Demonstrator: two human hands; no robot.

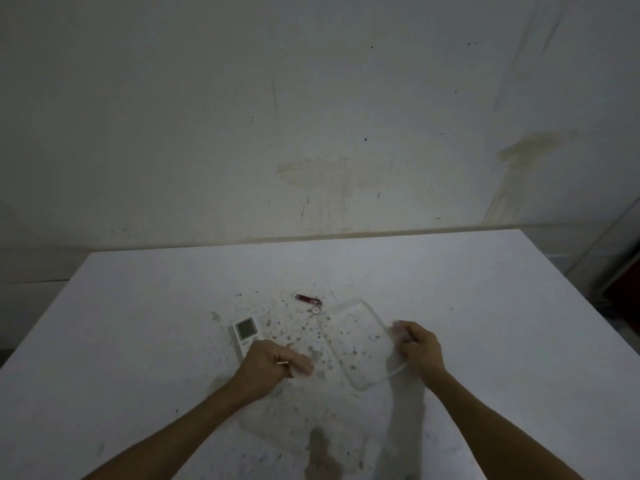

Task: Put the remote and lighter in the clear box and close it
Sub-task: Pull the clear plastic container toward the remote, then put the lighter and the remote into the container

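Note:
A white remote [245, 331] with a grey screen lies on the stained white table [138, 341], partly under my left hand [273, 367]. Beyond it lies a dark red lighter [307, 299] with a small metal ring [316, 310] beside it. My right hand [419, 348] grips the right edge of a clear flat lid [356, 341], held tilted above the table. My left hand is curled on the far rim of a faint clear box [287, 420], which is hard to make out against the table.
Dark specks and stains cover the middle of the table. A stained white wall [311, 133] stands right behind the table's far edge. At the far right, dark objects [623, 289] sit beyond the table's side.

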